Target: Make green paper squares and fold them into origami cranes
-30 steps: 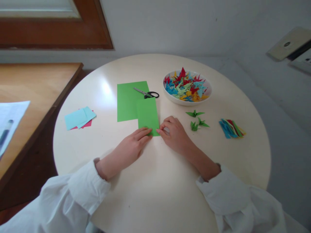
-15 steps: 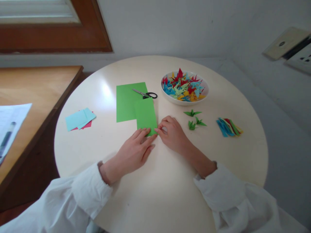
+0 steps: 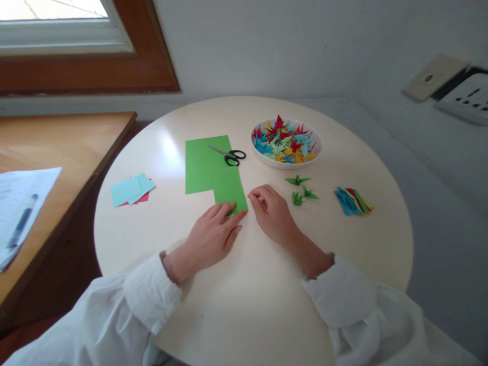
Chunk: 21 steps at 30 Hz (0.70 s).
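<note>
A small green paper piece (image 3: pixel 227 190) lies on the round cream table (image 3: pixel 244 284), overlapping a larger green sheet (image 3: pixel 202 165). My left hand (image 3: pixel 213 231) lies flat with its fingers stretched out, the fingertips pressing the small piece's near edge. My right hand (image 3: pixel 272 213) is curled, thumb and forefinger pinched at the piece's right near corner. Black-handled scissors (image 3: pixel 231 154) rest on the larger sheet's far right corner.
A white bowl (image 3: pixel 267 158) of several coloured paper cranes stands at the back right. Three green cranes (image 3: pixel 301 190) and a pile of coloured strips (image 3: pixel 353 201) lie right of my hands. Blue and red squares (image 3: pixel 131 189) lie left. A wooden desk (image 3: pixel 57 147) holds papers and a pen.
The camera tilted up a little, so everything sits lower in view. My left fingers spread flatter along the paper's near edge; my right hand stayed at the corner.
</note>
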Each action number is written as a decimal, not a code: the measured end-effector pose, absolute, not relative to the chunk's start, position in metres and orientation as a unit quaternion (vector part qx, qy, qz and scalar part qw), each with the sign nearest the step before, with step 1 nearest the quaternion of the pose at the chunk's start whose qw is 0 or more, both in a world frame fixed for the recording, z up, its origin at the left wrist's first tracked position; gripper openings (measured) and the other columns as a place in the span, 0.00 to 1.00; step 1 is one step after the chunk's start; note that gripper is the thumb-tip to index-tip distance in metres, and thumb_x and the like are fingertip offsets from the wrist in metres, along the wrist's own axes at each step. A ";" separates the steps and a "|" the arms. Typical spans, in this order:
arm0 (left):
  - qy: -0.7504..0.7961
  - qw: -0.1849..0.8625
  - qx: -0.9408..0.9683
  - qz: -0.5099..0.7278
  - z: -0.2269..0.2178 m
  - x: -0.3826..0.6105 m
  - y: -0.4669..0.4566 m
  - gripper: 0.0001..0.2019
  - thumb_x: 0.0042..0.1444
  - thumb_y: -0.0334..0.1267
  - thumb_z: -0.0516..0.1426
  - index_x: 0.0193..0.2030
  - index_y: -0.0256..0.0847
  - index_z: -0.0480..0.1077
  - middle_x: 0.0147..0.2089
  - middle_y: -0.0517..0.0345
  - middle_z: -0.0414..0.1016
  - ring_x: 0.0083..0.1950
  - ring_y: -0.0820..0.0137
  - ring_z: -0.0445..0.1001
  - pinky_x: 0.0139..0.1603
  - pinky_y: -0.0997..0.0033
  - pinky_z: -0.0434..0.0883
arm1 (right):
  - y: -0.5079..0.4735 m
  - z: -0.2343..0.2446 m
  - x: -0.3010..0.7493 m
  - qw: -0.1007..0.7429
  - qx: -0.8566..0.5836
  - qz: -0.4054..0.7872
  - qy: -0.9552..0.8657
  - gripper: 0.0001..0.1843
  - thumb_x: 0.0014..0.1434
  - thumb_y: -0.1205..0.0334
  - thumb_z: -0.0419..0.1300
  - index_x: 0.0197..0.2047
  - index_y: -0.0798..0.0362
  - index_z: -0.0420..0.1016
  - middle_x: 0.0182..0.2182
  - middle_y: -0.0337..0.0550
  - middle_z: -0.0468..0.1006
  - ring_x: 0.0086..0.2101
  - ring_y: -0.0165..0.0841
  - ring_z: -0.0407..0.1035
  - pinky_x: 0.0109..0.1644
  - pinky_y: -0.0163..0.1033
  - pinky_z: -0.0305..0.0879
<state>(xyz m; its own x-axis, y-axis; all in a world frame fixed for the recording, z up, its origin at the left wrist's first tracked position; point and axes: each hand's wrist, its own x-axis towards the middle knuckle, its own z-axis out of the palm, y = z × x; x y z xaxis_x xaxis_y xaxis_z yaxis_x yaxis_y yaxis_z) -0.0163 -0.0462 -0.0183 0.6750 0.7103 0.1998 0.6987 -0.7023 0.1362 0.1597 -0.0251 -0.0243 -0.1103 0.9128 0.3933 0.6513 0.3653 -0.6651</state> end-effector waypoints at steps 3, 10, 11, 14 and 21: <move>0.387 0.030 0.913 0.124 -0.019 -0.015 -0.045 0.20 0.62 0.38 0.45 0.59 0.36 0.65 0.53 0.40 0.68 0.53 0.57 0.66 0.54 0.53 0.67 | -0.037 -0.026 0.160 0.392 -0.513 0.167 -0.745 0.09 0.60 0.69 0.48 0.38 0.53 0.68 0.35 0.46 0.77 0.36 0.35 0.71 0.42 0.39 0.67; 0.387 0.057 0.909 0.142 -0.019 -0.017 -0.045 0.21 0.63 0.37 0.44 0.59 0.34 0.64 0.53 0.39 0.69 0.54 0.57 0.67 0.54 0.52 0.68 | -0.055 -0.035 0.161 0.327 -0.481 0.106 -0.807 0.18 0.59 0.74 0.45 0.50 0.57 0.66 0.44 0.51 0.78 0.42 0.37 0.72 0.47 0.44 0.69; 0.387 0.067 0.907 0.150 -0.019 -0.018 -0.045 0.20 0.63 0.36 0.44 0.58 0.33 0.64 0.54 0.39 0.69 0.55 0.58 0.67 0.56 0.54 0.68 | -0.056 -0.035 0.160 0.313 -0.477 0.093 -0.816 0.19 0.59 0.74 0.45 0.51 0.57 0.66 0.44 0.52 0.78 0.42 0.37 0.72 0.48 0.45 0.69; 0.381 0.092 0.904 0.172 -0.021 -0.024 -0.045 0.19 0.63 0.34 0.43 0.56 0.31 0.66 0.57 0.41 0.69 0.60 0.61 0.66 0.61 0.57 0.65 | -0.057 -0.035 0.159 0.283 -0.474 0.054 -0.832 0.20 0.58 0.76 0.45 0.52 0.59 0.66 0.45 0.53 0.78 0.44 0.38 0.72 0.50 0.46 0.68; 0.387 0.087 0.903 0.166 -0.025 -0.038 -0.049 0.18 0.64 0.35 0.44 0.53 0.32 0.68 0.59 0.43 0.68 0.62 0.63 0.65 0.66 0.53 0.57 | -0.058 -0.033 0.157 0.253 -0.466 -0.002 -0.848 0.17 0.58 0.76 0.47 0.47 0.59 0.70 0.41 0.50 0.79 0.41 0.37 0.72 0.48 0.43 0.68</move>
